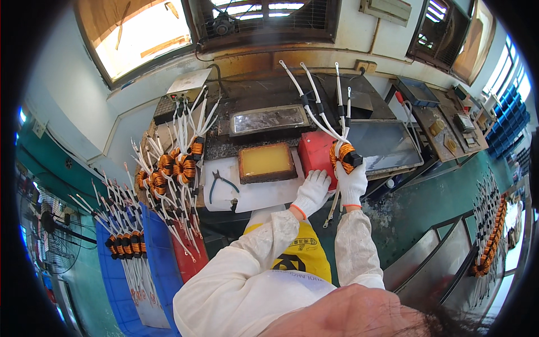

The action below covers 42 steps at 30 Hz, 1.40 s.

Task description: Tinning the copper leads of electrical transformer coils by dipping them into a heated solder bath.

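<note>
Beyond the head point(351, 314), right fingers point(361, 171) hold a white-leaded orange coil point(345, 154).

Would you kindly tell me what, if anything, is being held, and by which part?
The right hand grips the orange wound coil by its near right side; whether the left hand holds anything cannot be told.

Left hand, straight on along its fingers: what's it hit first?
The red box, just beyond the left hand. The hand may already be touching its near edge; depth is hard to judge from this one view.
</note>
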### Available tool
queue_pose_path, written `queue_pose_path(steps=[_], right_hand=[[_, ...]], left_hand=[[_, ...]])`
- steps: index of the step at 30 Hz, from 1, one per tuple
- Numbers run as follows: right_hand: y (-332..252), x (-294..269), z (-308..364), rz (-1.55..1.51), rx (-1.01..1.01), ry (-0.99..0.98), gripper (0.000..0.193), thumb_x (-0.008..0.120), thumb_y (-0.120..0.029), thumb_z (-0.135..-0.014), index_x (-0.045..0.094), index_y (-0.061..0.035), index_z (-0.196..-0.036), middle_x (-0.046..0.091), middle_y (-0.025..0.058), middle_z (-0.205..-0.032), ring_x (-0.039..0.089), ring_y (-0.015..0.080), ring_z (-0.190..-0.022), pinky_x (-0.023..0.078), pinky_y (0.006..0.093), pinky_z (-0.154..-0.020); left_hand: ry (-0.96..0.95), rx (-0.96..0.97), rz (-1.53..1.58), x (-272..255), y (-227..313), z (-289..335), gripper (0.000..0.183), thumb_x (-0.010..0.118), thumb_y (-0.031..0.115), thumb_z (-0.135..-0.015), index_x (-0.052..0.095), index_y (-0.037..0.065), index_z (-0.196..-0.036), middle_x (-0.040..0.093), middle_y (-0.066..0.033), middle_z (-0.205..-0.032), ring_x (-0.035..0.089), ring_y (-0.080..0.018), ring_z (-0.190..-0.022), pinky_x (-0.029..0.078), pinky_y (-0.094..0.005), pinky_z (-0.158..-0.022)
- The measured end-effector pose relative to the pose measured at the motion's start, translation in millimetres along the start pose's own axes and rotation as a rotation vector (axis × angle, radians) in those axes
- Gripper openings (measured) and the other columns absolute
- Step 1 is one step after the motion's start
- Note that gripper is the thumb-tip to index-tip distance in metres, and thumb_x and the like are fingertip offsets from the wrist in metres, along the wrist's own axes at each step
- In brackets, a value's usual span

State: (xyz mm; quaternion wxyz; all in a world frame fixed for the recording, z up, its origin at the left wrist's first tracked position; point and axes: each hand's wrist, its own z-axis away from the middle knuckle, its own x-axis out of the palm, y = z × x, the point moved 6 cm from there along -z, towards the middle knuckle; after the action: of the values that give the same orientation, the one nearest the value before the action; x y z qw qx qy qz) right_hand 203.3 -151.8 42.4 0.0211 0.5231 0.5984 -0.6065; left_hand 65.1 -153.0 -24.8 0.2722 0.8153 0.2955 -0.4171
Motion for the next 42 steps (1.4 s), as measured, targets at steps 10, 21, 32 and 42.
queue_pose_path(steps=[10, 21, 32, 42], right_hand=[[7, 2, 2, -0.051, -0.016, 0.016, 0.064, 0.082, -0.043, -0.076, 0.057, -0.0078, -0.123, 0.072, 0.0181, -0.105, 0.071, 0.0394, -0.092, 0.056, 0.0462, -0.08], [-4, -2, -2, -0.046, 0.007, -0.047, 0.062, 0.081, -0.037, -0.078, 0.056, -0.0092, -0.128, 0.072, 0.016, -0.107, 0.071, 0.0373, -0.096, 0.056, 0.0447, -0.083], [-6, 3, -8, -0.057, 0.037, -0.102, 0.065, 0.082, -0.035, -0.078, 0.054, -0.0087, -0.131, 0.071, 0.0147, -0.111, 0.07, 0.0354, -0.1, 0.055, 0.0434, -0.087], [-9, 2, -9, -0.052, 0.027, -0.114, 0.06, 0.081, -0.036, -0.079, 0.055, -0.0108, -0.128, 0.071, 0.0148, -0.112, 0.071, 0.0358, -0.099, 0.055, 0.0444, -0.086]], left_hand=[[-0.044, 0.0, 0.016, 1, 0, 6, 0.053, 0.07, 0.026, -0.081, 0.058, 0.001, -0.126, 0.055, -0.0211, -0.135, 0.05, -0.0378, -0.127, 0.037, -0.05, -0.113], [-0.048, -0.053, 0.198, -1, -11, 7, 0.05, 0.068, 0.023, -0.083, 0.058, 0.005, -0.129, 0.055, -0.0169, -0.139, 0.049, -0.036, -0.133, 0.036, -0.0471, -0.116], [0.456, 0.123, -0.261, -132, -46, -124, 0.065, 0.065, 0.031, -0.086, 0.05, 0.003, -0.143, 0.045, -0.0207, -0.15, 0.042, -0.0376, -0.14, 0.026, -0.0517, -0.122], [0.319, 0.295, -0.297, -101, -16, -143, 0.061, 0.056, 0.03, -0.091, 0.047, 0.007, -0.147, 0.044, -0.0159, -0.154, 0.038, -0.0317, -0.145, 0.023, -0.047, -0.125]])
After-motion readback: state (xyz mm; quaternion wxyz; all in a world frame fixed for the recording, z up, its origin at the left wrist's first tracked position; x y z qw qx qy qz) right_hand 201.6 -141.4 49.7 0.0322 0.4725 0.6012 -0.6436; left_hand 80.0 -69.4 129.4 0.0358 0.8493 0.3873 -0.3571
